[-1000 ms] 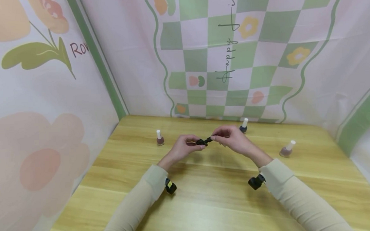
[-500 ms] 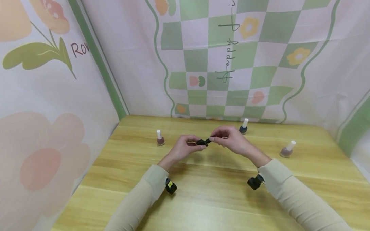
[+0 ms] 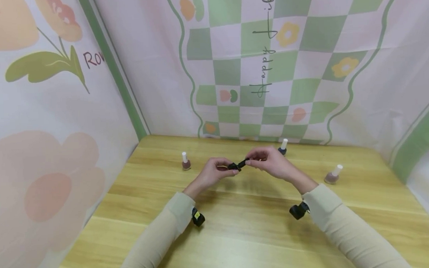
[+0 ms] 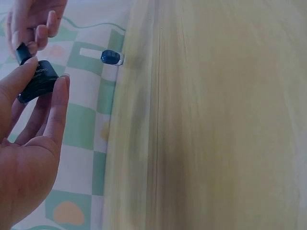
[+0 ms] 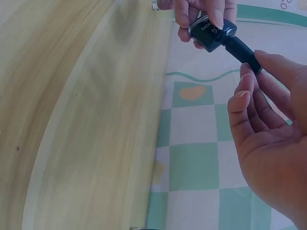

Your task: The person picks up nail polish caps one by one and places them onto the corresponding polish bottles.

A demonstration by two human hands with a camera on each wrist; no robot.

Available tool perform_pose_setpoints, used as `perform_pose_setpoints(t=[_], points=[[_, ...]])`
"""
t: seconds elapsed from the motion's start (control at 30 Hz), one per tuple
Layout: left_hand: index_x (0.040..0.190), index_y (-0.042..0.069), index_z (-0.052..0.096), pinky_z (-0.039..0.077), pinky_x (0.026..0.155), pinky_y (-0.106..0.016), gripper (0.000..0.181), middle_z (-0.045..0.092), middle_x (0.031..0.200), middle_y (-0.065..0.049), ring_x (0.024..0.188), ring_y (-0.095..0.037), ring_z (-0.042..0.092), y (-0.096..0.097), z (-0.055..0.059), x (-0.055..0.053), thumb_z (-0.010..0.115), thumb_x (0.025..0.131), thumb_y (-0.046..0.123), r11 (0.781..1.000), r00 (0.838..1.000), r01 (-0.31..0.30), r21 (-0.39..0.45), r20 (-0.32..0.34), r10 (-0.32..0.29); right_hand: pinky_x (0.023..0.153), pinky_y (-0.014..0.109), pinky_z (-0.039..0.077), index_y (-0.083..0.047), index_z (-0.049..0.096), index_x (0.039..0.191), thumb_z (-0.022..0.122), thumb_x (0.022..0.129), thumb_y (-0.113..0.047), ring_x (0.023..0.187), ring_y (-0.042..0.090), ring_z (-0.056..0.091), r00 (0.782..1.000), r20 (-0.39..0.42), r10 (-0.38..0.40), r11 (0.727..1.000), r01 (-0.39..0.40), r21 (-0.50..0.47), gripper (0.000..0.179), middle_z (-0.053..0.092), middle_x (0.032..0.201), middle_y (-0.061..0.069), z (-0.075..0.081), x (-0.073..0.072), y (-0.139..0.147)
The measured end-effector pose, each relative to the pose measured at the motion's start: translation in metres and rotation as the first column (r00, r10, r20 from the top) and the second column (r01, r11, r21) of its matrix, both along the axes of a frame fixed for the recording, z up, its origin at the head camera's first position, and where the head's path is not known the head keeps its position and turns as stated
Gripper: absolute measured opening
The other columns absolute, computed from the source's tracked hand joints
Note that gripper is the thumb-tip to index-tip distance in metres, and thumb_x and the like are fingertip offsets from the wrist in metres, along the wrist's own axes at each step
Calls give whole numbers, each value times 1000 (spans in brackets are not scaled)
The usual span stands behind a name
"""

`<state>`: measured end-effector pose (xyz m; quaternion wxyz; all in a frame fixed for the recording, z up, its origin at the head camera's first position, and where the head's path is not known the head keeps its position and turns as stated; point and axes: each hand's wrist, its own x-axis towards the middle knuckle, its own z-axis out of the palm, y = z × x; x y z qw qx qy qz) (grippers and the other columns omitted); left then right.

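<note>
Above the table, my left hand (image 3: pixel 215 168) grips a dark nail polish bottle (image 5: pixel 211 33) by its glass body, between thumb and fingers. Pale lettering shows on the glass. My right hand (image 3: pixel 272 162) pinches the far end of the bottle's long black cap (image 5: pixel 241 51) between thumb and fingertips. The cap points up and to the right in the head view, its lower end at the bottle's neck. Whether it is screwed tight or loose I cannot tell. In the left wrist view the left thumb covers part of the bottle.
A mauve polish bottle (image 3: pixel 186 162) with a white cap stands left of my hands. Behind the right hand is a dark blue one (image 3: pixel 282 148), partly covered. Another pale mauve bottle (image 3: pixel 331 176) stands at right. Patterned fabric (image 3: pixel 247 69) hangs along the wooden table's (image 3: pixel 232 240) back edge.
My right hand shifts slightly left, then back right, and its fingers sit a little farther along the cap, so more of the cap shows. The left hand stays nearly still, gripping the bottle.
</note>
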<state>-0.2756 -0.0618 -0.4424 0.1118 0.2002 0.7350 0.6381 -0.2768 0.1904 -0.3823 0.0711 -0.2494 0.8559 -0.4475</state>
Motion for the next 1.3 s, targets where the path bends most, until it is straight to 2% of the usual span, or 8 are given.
perform_pose_setpoints(t=[0.27, 0.43, 0.53, 0.67, 0.87, 0.97, 1.13, 1.3], points=[[109, 3, 74, 61, 88, -35, 21, 74, 105, -8, 95, -22, 75, 1, -1, 1, 80, 90, 11, 1000, 999, 19, -8, -25, -19, 56, 33, 54, -8, 76, 104, 69, 100, -22, 67, 20, 62, 999, -42, 10, 999, -8, 46, 16, 71, 83, 3, 5, 1, -3], [110, 2, 74, 60, 89, -34, 22, 74, 105, -9, 96, -22, 75, 1, -1, 1, 79, 91, 11, 1000, 999, 27, 6, -21, -27, 62, 35, 58, -9, 75, 110, 74, 97, -22, 74, 21, 67, 998, -52, 42, 998, -40, 37, 19, 73, 89, 3, 2, -1, -1], [110, 3, 74, 60, 90, -34, 22, 74, 106, -9, 98, -22, 75, 1, 0, 1, 79, 91, 12, 1000, 1000, 26, 4, -12, -26, 63, 31, 56, -9, 75, 112, 75, 96, -20, 76, 21, 67, 996, -54, 76, 996, -74, 48, 19, 73, 89, 3, 1, -2, -1], [109, 4, 74, 60, 89, -35, 21, 73, 106, -8, 97, -22, 75, 1, 0, 2, 80, 91, 13, 1000, 1000, 28, -3, -2, -28, 57, 29, 51, -11, 76, 100, 72, 98, -23, 67, 20, 62, 994, -47, 99, 993, -96, 65, 13, 70, 80, 2, 0, -3, -1], [108, 5, 75, 61, 88, -34, 20, 73, 107, -7, 97, -21, 75, 1, 0, 2, 80, 91, 15, 999, 999, 31, -24, -12, -31, 52, 32, 52, -15, 74, 81, 66, 102, -32, 57, 18, 58, 991, -80, 106, 989, -97, 109, 28, 65, 68, 0, -2, -2, -1], [107, 6, 75, 61, 88, -35, 20, 73, 108, -7, 98, -21, 75, 1, 0, 2, 80, 91, 15, 999, 999, 34, -27, -8, -34, 53, 32, 52, -16, 76, 88, 66, 102, -34, 59, 19, 59, 991, -89, 100, 988, -88, 130, 25, 67, 71, -1, -1, -2, -1], [105, 5, 75, 61, 87, -34, 18, 74, 107, -7, 97, -21, 75, 1, -1, 1, 80, 90, 14, 999, 999, 30, -24, -11, -30, 57, 30, 51, -12, 75, 112, 74, 97, -26, 71, 20, 64, 989, -106, 99, 988, -85, 130, 21, 71, 86, -3, 2, -2, 1], [105, 4, 75, 61, 87, -35, 17, 74, 105, -8, 96, -21, 75, 0, -1, 2, 80, 91, 13, 999, 999, 35, -20, -17, -35, 56, 29, 46, -15, 76, 105, 74, 97, -23, 70, 18, 59, 988, -96, 123, 986, -110, 126, 11, 71, 86, -2, 5, -2, 2]])
